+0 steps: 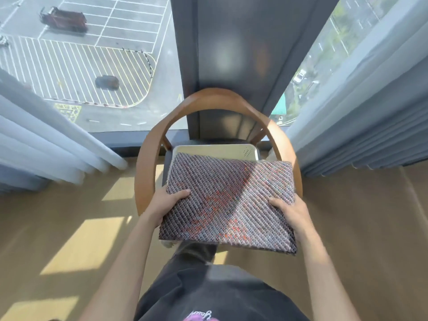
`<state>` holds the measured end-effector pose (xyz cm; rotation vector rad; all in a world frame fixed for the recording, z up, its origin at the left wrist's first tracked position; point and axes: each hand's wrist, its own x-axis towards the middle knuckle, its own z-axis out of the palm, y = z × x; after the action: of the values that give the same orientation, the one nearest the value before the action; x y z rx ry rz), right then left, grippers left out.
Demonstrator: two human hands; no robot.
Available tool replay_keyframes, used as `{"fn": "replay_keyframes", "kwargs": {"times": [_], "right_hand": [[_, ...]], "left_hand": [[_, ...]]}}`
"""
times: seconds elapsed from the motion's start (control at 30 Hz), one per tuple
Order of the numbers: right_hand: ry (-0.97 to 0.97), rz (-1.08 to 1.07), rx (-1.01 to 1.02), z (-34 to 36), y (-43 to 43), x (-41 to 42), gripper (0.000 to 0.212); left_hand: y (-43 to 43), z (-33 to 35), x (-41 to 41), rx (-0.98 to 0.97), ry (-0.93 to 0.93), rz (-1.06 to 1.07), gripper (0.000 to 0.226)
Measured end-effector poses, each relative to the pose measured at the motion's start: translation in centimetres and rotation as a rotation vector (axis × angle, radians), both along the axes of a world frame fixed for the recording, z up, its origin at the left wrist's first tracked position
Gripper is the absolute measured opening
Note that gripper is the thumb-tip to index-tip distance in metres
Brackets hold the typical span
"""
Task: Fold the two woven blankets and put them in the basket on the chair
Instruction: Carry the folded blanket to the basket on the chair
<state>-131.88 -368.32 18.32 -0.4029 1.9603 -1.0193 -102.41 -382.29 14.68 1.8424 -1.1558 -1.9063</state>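
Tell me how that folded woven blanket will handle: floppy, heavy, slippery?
The folded blanket lies flat between the left hand and right hand without sagging, so it probably keeps its shape. Its coarse weave likely grips rather than slips. It looks wider than the basket, so its edges may bend going in.

The wooden chair [145,167] wraps its curved back round the basket [215,148] at frame centre on 3 sides, left, far and right; the near side is open. The folded blanket [231,200] spans most of the basket's mouth. Bare floor [347,216] lies lower left and lower right.
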Motion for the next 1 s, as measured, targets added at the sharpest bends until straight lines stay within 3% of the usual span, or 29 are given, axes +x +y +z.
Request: {"fn": "replay_keyframes", "kwargs": {"times": [0.2,0.33,0.47,0.57,0.7,0.77,0.87,1.0], "right_hand": [[0.049,-0.019,0.0,1.4,-7.7,-3.9,0.021],[0.091,-0.061,-0.02,2.2,-10.9,-7.3,0.022],[0.106,-0.091,-0.034,2.5,-12.9,-10.5,0.024],[0.104,-0.062,-0.016,1.6,-14.5,-12.3,0.027],[0.058,0.032,0.049,-1.5,-16.1,-12.5,0.041],[0.056,0.096,0.065,-3.5,-16.9,-11.6,0.05],[0.012,0.157,0.107,-7.4,-17.4,-10.0,0.045],[-0.025,0.222,0.244,-12.4,-16.9,-7.9,0.045]], "left_hand": [[-8.6,0.9,-4.4,-0.038,-0.049,-0.013,0.051],[-12.6,1.2,-9.1,-0.052,0.014,0.007,0.036],[-15.4,1.0,-13.0,-0.054,-0.02,-0.028,0.052],[-16.0,0.4,-14.3,-0.022,-0.007,-0.009,0.051],[-15.4,-1.9,-13.6,0.05,-0.042,0.035,0.056],[-14.9,-3.6,-12.4,0.077,-0.056,0.069,0.049],[-13.5,-6.7,-10.1,0.132,-0.085,0.124,0.057],[-11.8,-10.9,-7.2,0.221,-0.159,0.151,0.05]]}}
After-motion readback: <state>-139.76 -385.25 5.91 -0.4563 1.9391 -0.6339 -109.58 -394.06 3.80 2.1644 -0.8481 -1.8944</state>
